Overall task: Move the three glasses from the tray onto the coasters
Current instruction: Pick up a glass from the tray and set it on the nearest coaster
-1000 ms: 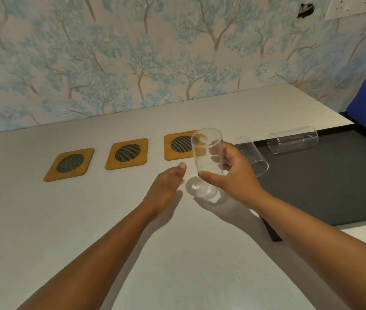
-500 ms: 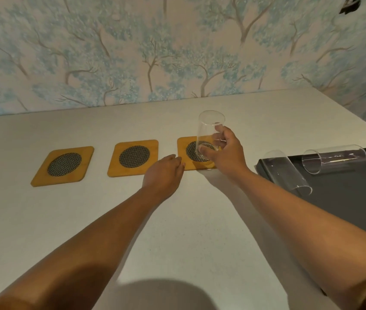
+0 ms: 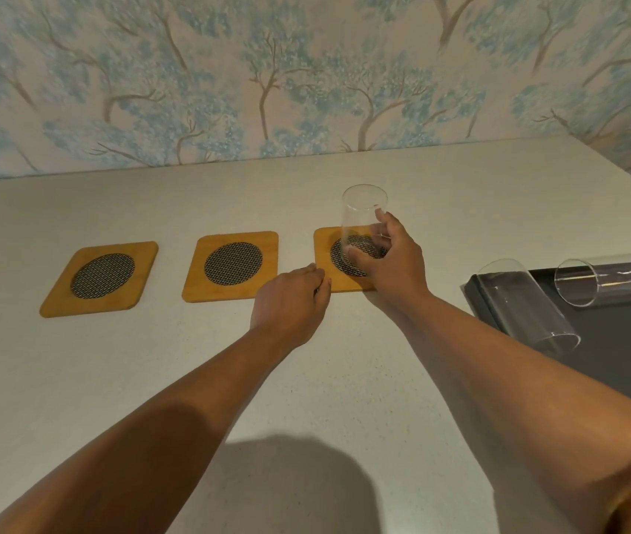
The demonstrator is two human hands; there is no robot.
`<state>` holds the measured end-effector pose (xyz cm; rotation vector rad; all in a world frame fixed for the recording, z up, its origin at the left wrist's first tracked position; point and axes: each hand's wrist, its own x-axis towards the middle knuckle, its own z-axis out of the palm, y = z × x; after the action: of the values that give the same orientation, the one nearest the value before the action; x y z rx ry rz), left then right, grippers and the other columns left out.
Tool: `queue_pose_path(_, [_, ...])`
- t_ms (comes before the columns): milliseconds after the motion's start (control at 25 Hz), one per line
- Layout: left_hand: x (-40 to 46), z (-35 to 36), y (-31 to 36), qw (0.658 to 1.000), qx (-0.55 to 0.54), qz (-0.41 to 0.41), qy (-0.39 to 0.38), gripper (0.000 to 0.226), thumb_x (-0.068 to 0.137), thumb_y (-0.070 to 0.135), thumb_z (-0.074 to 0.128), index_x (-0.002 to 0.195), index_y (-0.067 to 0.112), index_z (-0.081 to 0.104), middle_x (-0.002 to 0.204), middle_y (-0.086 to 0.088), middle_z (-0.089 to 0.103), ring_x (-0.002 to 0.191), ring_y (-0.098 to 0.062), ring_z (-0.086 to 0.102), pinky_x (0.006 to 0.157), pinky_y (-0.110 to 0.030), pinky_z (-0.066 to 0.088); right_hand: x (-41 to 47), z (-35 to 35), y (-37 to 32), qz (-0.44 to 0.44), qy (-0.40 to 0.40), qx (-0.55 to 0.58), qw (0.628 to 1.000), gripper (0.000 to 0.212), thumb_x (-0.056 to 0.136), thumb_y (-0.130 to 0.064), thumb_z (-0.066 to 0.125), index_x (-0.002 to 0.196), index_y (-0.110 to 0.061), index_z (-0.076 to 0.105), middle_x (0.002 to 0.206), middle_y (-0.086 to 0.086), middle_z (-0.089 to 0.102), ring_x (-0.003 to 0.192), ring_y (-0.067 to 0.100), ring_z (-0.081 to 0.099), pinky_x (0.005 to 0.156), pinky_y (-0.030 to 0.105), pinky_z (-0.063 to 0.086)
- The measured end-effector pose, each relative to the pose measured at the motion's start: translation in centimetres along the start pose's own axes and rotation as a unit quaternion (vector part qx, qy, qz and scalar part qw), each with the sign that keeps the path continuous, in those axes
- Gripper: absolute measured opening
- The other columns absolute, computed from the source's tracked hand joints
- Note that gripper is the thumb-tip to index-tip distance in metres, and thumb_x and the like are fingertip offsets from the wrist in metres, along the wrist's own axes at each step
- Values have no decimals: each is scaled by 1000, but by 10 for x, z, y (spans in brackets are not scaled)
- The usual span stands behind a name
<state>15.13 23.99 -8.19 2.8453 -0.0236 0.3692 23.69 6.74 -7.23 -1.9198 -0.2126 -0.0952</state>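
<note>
Glass (image 3: 362,221) number one stands upright over the right coaster (image 3: 324,260), my right hand (image 3: 391,264) wrapped around its lower part. I should lower it straight onto the mesh centre, then release. My left hand (image 3: 290,302), loosely curled and empty, touches this coaster's near left corner. Whether the base already rests there, I cannot tell; my fingers cover it.
</note>
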Motion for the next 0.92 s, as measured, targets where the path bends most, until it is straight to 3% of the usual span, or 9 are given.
queue_pose_path(120, [-1,-1,0,1000,6,-1,3,43,105,42,41,130,20,68,141,-2,61,117,-23,65,82,-35,55,1,2,5,-9,-1,-24,1000,95,79,-39,87,157,-22,35,147,1,56,126,12,54,78,-1,36])
queue_pose_path(280, [0,-1,1,1000,15,1,4,44,105,42,41,131,20,68,140,-2,62,117,-22,65,83,-35,56,3,4,12,-32,-5,-85,996,108,71,-44,86,159,-27,27,146,2,58,128,17,57,95,24,44])
queue_pose_path(440, [-1,-2,1,1000,18,2,6,42,104,42,41,126,20,71,138,-2,63,113,-23,67,79,-36,57,4,7,17,-42,3,-107,993,111,67,-53,82,158,-28,23,143,2,61,125,17,59,90,23,43])
queue_pose_path(920, [-1,-1,2,1000,20,1,9,44,104,43,40,126,20,70,138,-2,63,114,-23,67,81,-35,55,8,10,19,-48,11,-156,987,118,67,-56,80,160,-21,17,145,3,58,127,20,59,96,36,52])
